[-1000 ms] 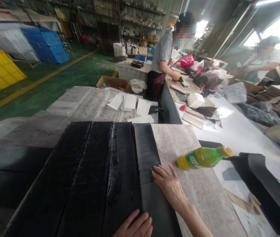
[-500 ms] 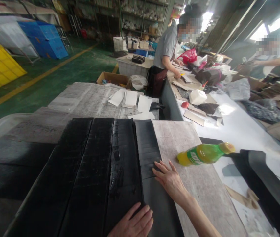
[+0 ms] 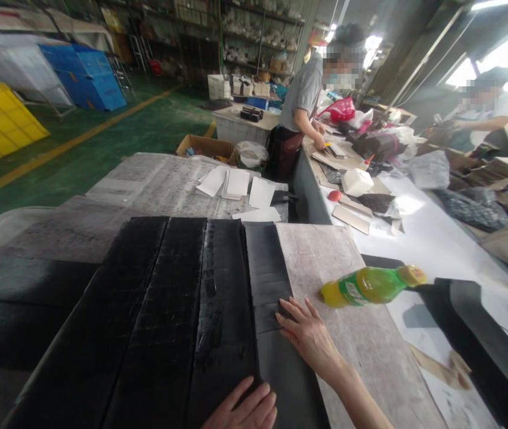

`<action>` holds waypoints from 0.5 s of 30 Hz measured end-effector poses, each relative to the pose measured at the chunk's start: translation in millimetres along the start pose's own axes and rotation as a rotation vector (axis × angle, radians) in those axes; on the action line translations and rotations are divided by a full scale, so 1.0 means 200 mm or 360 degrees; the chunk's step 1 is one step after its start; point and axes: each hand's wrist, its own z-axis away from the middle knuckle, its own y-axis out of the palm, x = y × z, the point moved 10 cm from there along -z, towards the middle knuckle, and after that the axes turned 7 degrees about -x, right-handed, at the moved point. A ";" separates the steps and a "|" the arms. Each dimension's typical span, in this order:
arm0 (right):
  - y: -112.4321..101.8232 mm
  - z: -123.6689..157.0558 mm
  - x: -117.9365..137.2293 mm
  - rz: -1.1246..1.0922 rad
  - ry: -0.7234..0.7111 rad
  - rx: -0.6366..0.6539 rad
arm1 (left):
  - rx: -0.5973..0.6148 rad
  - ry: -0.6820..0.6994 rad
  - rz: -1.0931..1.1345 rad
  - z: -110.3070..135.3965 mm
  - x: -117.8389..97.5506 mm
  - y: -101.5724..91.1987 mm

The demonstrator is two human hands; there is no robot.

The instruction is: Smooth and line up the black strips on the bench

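Several long rows of overlapped black sheets (image 3: 177,316) lie side by side on a grey board in front of me. My right hand (image 3: 305,332) rests flat, fingers spread, on the edge of the rightmost row of dark pieces (image 3: 266,274). My left hand (image 3: 245,408) lies at the bottom edge, fingers stretched onto the near end of the black rows. Neither hand holds anything.
A green and yellow bottle (image 3: 372,285) lies on its side right of my hand. White paper sheets (image 3: 236,185) sit on the far grey table. A person in grey (image 3: 301,104) works at a cluttered white bench (image 3: 433,238); another person sits far right.
Both hands stay on the black sheets with only slight shifts. The view has tilted a little; the sheets and bottle have not moved.
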 end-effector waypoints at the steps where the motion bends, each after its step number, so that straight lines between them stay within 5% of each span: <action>1: 0.00 0.00 0.00 -0.0003 0.0001 0.0002 | -0.0003 -0.0003 0.0001 0.00 0.00 0.00; 15: 0.00 0.01 -0.06 -0.0154 0.0066 0.0052 | 0.0012 0.0006 -0.0002 0.03 -0.01 0.02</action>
